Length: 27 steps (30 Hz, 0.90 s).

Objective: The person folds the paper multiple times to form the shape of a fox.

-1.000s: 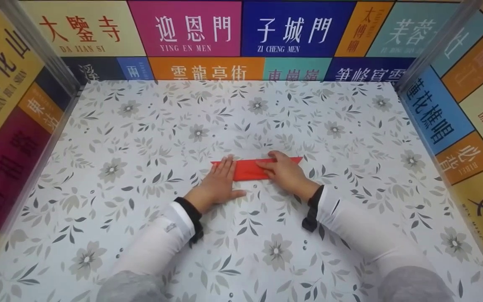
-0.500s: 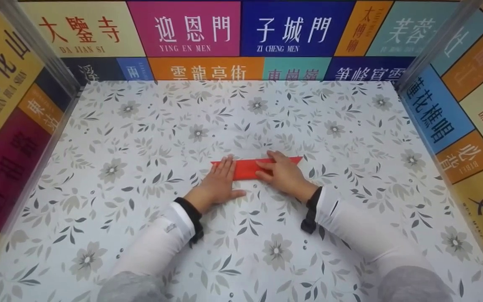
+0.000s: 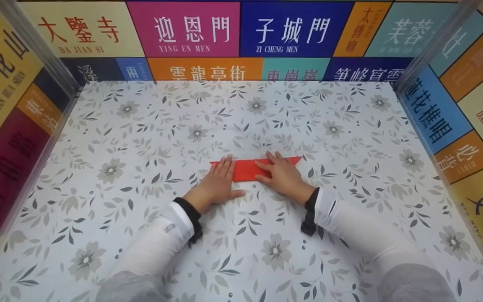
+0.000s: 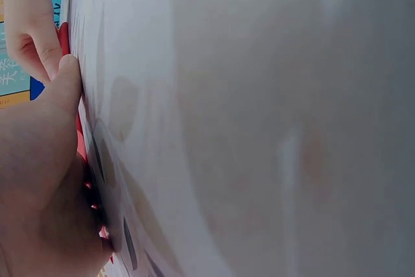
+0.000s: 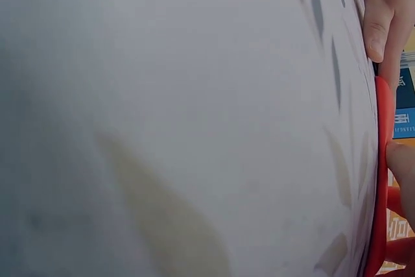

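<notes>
A strip of folded red paper lies across the middle of the table, with pointed tips at both far corners. My left hand rests on its left part, fingers extended over it and thumb out on the tablecloth. On the right part lies my right hand, fingers reaching past the far edge and thumb along the top. In the right wrist view the near edge of the red paper shows as a rounded fold low on the table. Both hands cover much of the strip's ends.
A white tablecloth with grey flowers and leaves covers the table. Coloured panels with Chinese lettering stand along the back and both sides. Black bands circle both wrists over white sleeves.
My right hand has shifted slightly left and its fingers have spread and flattened on the red paper. The left hand and the paper stay in place.
</notes>
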Motion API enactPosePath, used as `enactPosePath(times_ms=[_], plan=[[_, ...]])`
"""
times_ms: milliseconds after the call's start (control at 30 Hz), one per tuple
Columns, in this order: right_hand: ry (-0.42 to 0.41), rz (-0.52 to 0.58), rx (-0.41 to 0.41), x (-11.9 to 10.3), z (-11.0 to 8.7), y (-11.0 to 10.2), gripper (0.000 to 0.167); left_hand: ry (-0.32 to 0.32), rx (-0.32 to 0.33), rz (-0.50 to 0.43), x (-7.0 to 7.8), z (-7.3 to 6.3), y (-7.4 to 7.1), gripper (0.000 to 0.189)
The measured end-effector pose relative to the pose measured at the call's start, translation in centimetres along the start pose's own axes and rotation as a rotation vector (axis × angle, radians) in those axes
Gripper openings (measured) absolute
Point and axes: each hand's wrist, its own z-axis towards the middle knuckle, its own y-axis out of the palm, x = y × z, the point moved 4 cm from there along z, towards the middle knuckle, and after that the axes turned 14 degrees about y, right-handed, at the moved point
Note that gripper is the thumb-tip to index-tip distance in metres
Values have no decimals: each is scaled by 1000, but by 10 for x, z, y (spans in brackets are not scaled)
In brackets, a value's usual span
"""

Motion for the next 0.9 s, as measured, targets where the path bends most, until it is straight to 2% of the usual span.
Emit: enactPosePath(times_ms=[267, 533, 900], plan=[[3, -29, 6, -2, -1, -1, 59, -18, -16, -33, 3, 2, -6, 98], [-17, -47, 41, -4, -1, -3, 61, -17, 135, -18, 10, 20, -20, 91], [-21, -59, 28, -4, -2, -2, 61, 9, 104, -53, 2, 31, -7, 88]])
